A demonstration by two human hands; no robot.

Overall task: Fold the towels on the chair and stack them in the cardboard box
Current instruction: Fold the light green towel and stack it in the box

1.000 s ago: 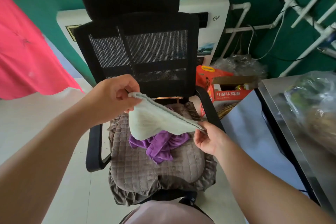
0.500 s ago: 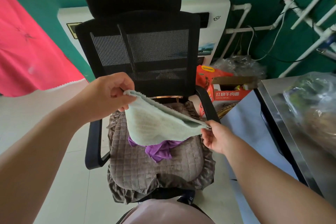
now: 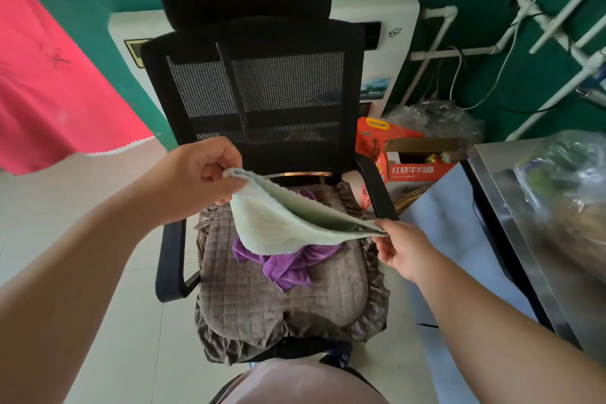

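Observation:
A pale green towel (image 3: 278, 223), folded double, hangs in the air above the black mesh chair (image 3: 262, 92). My left hand (image 3: 200, 174) pinches its upper left corner. My right hand (image 3: 401, 252) pinches the opposite corner at the lower right. Under it a crumpled purple towel (image 3: 288, 266) lies on the chair's brown quilted cushion (image 3: 262, 305), partly hidden by the green towel. An open red cardboard box (image 3: 419, 161) stands on the floor to the right of the chair.
A steel table (image 3: 524, 239) with a plastic bag (image 3: 564, 180) runs along the right. Pink cloth (image 3: 49, 75) hangs at the left. White pipes (image 3: 436, 43) and a white appliance (image 3: 393, 43) line the green wall behind the chair.
The green towel sags a little lower between my hands, and more of the purple towel shows beneath it. Both hands keep their hold.

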